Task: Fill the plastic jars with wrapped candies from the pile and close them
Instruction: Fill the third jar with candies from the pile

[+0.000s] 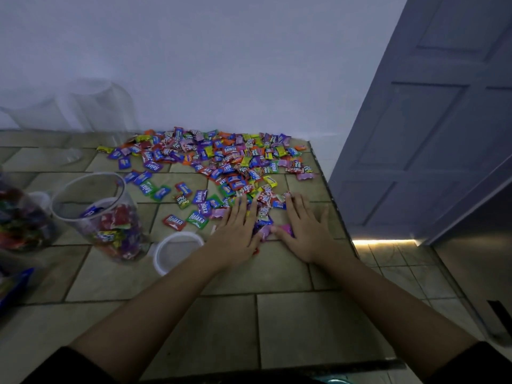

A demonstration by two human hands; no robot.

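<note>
We are scooping at the near edge of the candy pile, which spreads over the far right corner of the counter up to the wall. Our left hand and right hand lie palm down on the tiles, fingers straight and slightly apart, clamped on nothing yet, with a small heap of sweets caught between the two hands. The open jar, partly full by our reckoning, stands toward the left edge, its white lid lying just beside it and close to our left wrist. A packed jar sits at the left edge, and clear empty jars wait in the far left corner.

To do this well, we should slide the hands together, curl the fingers under the heap and lift it as one cupped load, not too greedy, since slick wrappers spill through gaps. We should carry it low over the jar mouth, and mind the right edge, where loose sweets could slide off
</note>
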